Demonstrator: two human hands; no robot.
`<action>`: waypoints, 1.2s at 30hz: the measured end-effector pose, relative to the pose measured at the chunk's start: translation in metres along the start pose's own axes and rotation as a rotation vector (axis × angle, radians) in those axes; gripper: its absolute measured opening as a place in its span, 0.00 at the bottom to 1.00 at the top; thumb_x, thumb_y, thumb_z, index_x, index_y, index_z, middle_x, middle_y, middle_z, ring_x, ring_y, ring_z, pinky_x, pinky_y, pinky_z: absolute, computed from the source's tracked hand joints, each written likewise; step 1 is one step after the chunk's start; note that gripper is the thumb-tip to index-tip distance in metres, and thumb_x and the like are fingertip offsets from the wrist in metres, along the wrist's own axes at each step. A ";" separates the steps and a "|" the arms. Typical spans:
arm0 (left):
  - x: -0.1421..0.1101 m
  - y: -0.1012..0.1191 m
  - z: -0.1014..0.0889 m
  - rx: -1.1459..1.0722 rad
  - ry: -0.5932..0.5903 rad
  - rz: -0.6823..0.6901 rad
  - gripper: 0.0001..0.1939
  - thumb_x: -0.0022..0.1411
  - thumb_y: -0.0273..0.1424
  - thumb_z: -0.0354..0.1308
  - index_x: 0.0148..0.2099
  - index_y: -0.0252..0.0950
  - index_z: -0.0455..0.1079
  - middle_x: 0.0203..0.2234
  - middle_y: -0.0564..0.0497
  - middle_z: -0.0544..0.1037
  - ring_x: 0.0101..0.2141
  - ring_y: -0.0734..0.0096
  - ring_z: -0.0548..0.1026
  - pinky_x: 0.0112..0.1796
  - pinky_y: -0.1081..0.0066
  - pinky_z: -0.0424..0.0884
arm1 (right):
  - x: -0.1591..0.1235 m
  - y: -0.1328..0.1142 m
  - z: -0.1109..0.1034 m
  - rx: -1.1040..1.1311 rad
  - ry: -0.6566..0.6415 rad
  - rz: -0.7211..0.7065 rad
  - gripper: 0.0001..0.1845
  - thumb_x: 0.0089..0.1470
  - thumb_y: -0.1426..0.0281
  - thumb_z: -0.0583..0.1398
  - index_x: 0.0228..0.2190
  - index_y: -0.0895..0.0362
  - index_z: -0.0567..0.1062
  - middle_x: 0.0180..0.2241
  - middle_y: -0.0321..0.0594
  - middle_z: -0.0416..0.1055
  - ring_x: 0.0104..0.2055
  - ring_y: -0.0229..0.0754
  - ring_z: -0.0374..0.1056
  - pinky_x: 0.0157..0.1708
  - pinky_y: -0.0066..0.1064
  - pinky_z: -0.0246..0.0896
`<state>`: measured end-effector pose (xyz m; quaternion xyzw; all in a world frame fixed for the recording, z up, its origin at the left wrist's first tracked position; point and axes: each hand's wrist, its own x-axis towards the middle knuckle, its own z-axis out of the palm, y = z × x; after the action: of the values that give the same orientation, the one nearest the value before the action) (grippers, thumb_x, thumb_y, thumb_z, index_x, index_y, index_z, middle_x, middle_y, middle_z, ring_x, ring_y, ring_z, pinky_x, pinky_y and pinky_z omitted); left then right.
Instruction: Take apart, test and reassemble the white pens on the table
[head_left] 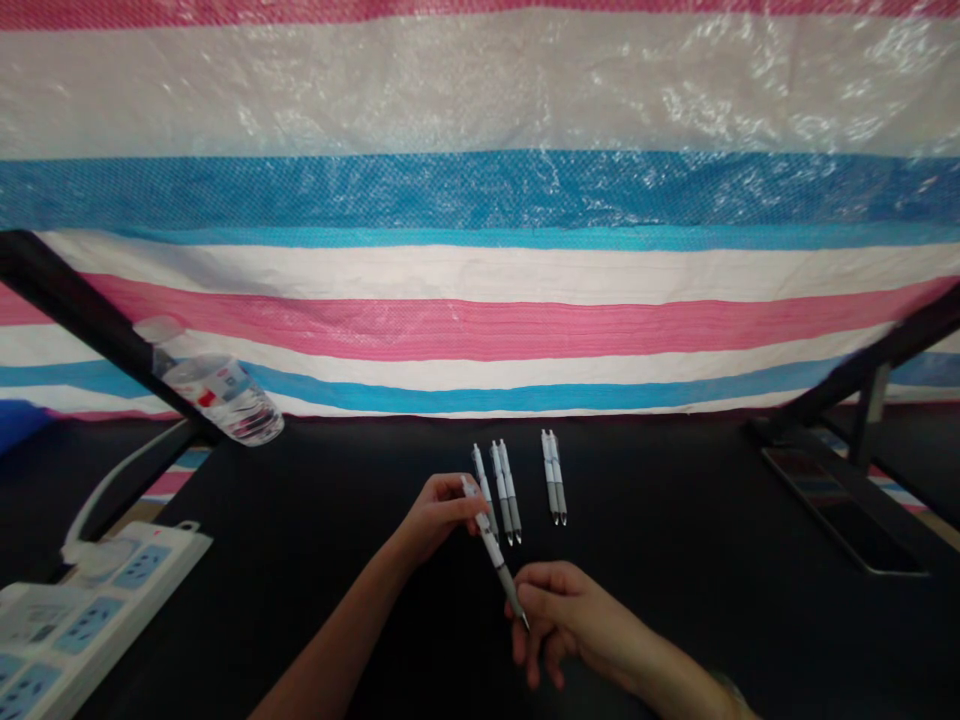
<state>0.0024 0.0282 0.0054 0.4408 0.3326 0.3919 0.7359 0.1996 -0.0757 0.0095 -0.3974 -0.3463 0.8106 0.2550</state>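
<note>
A white pen with a grey grip (493, 550) slants over the black table, its pointed tip toward me. My left hand (442, 515) pinches its upper end between thumb and fingers. At the lower end, my right hand (551, 610) has its thumb and index finger closed on the grey grip near the tip, the other fingers loosely curled. Just beyond my hands lie similar pens: a single pen (482, 470) partly hidden behind my left hand, a pair of pens (506, 490) beside it, and another pair of pens (554, 477) farther right.
A white power strip (112, 610) with a plugged-in cable lies at the left. Behind it, a clear plastic bottle (225, 395) leans by a black bar (97, 320). A dark phone (840, 510) lies at the right. Striped plastic sheeting (480, 330) hangs along the back.
</note>
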 end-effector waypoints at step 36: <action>0.001 -0.001 -0.001 -0.053 0.008 0.001 0.16 0.43 0.37 0.76 0.24 0.30 0.78 0.17 0.50 0.77 0.17 0.78 0.69 0.22 0.77 0.65 | -0.001 0.002 -0.006 0.036 -0.085 0.014 0.24 0.52 0.54 0.66 0.40 0.57 0.66 0.29 0.42 0.79 0.22 0.38 0.76 0.16 0.19 0.58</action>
<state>0.0021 0.0288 0.0035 0.4195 0.3248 0.4028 0.7458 0.2044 -0.0757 0.0056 -0.3605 -0.3394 0.8346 0.2414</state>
